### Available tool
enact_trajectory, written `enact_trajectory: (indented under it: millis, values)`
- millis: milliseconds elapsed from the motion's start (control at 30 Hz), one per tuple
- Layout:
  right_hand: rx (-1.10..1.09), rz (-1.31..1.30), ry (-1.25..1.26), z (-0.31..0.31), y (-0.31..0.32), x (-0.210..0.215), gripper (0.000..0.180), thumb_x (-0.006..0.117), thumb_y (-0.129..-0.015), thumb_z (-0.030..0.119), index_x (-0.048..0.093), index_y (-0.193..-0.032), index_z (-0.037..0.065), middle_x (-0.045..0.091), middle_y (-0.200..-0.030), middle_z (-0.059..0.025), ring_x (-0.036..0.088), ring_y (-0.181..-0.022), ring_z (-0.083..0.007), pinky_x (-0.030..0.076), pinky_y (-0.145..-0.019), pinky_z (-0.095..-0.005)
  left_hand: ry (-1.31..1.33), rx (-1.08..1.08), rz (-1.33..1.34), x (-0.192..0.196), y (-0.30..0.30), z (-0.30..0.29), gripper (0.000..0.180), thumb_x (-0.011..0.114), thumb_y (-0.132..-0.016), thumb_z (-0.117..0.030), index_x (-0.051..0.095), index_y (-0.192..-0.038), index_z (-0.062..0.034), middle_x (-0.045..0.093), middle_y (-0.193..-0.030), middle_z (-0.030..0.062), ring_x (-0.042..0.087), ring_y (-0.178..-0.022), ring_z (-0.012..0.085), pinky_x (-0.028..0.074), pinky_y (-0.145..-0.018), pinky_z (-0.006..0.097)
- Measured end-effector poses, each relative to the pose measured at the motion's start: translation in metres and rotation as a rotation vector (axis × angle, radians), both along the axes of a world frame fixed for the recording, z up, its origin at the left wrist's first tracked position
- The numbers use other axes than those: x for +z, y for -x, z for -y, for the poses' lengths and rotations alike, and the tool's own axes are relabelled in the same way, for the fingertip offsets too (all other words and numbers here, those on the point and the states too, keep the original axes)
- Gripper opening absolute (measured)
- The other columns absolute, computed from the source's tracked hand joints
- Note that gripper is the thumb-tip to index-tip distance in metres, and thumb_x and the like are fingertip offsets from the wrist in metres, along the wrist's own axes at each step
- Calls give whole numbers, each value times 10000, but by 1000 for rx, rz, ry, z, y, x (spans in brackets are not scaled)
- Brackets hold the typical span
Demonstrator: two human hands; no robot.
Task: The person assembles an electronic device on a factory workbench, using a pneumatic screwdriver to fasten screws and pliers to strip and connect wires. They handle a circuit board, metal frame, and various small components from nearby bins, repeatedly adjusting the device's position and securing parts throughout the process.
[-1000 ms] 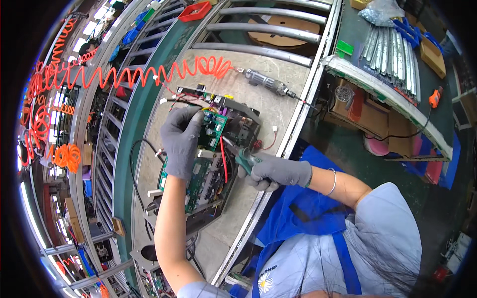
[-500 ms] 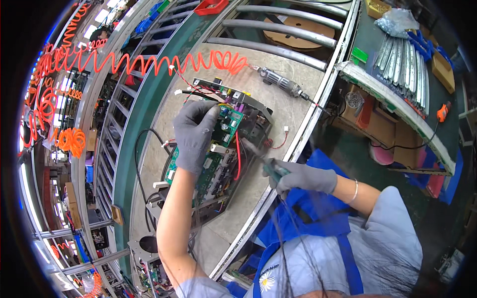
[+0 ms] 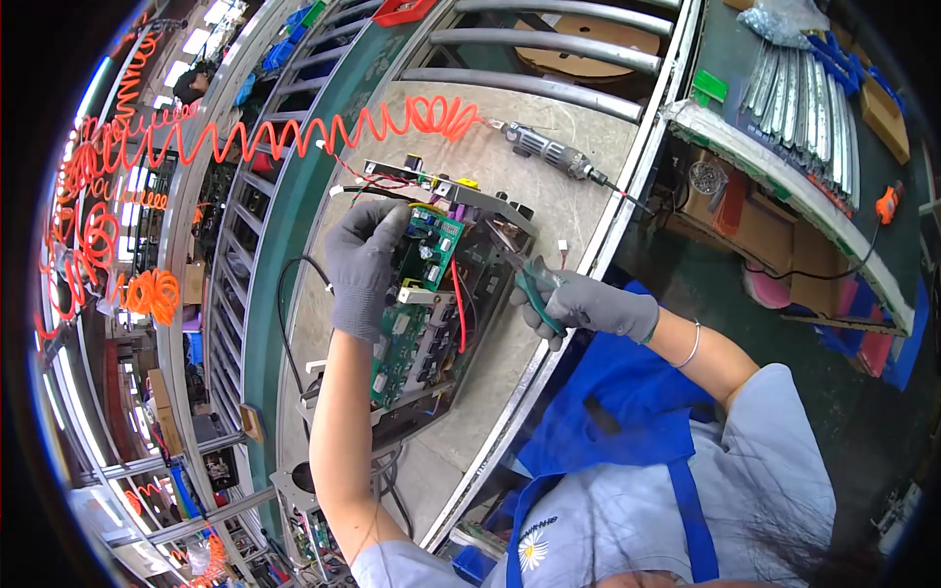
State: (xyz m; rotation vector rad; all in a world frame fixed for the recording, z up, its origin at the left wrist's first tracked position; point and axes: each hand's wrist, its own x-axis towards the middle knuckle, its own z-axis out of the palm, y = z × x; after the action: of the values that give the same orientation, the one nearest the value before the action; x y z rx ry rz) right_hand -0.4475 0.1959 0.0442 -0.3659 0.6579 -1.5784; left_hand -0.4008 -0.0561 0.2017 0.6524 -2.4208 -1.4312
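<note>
Both hands wear grey gloves. My left hand (image 3: 365,269) is closed, its thumb and fingers pinched at the upper left corner of a small green circuit board (image 3: 428,240); what it pinches is hidden. My right hand (image 3: 600,306) grips a pair of green-handled pliers (image 3: 534,289), their metal jaws reaching over the right side of an open electronic unit (image 3: 495,211). The small board sits in that unit, with a larger green board (image 3: 400,343) below it. A red wire (image 3: 459,309) runs down beside the boards.
The unit stands on a pale worktop (image 3: 578,220) with rollers (image 3: 539,44) beyond. A grey cylindrical power tool (image 3: 549,152) lies behind it, joined to an orange coiled hose (image 3: 343,127). At right, a side bench holds metal strips (image 3: 799,127) and an orange-handled tool (image 3: 888,204).
My right hand has brought the pliers up and left, so their jaws are now over the unit's upper right side. My left hand stays pinched at the small board's corner.
</note>
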Motion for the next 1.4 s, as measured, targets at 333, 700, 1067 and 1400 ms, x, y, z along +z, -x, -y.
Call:
enact_trajectory:
  millis: [333,700,1067,1400]
  values:
    - [82,127,120,30,26,12,476,551,-830,217,512,-1265,28,565,-931,-37,580,-775,-167,505,-642,-315,582,-128,-69,1,19,-10,232,684,-886,-188,723,-1014,1,706,-801,85,641,-684,140,495,-657,280]
    - [144,437,197,31,25,7,421,507,-808,181,531,-1199,29,614,-917,-89,622,-777,-222,530,-668,-415,568,-194,353,11,38,-15,269,692,-836,-223,740,-1018,-32,726,-798,120,688,-703,182,511,-675,328]
    - [154,228,133,20,35,6,416,541,-839,194,492,-1221,35,630,-916,-91,648,-777,-198,554,-691,-415,256,-37,160,3,30,-18,211,708,-850,-124,731,-978,41,706,-799,37,605,-707,88,484,-666,248]
    - [99,-371,-115,-94,44,23,515,612,-748,137,493,-1235,15,563,-868,-53,570,-715,-123,489,-637,-270,156,115,-8,10,19,-35,182,708,-866,-106,734,-1008,5,698,-885,33,596,-757,87,467,-671,240]
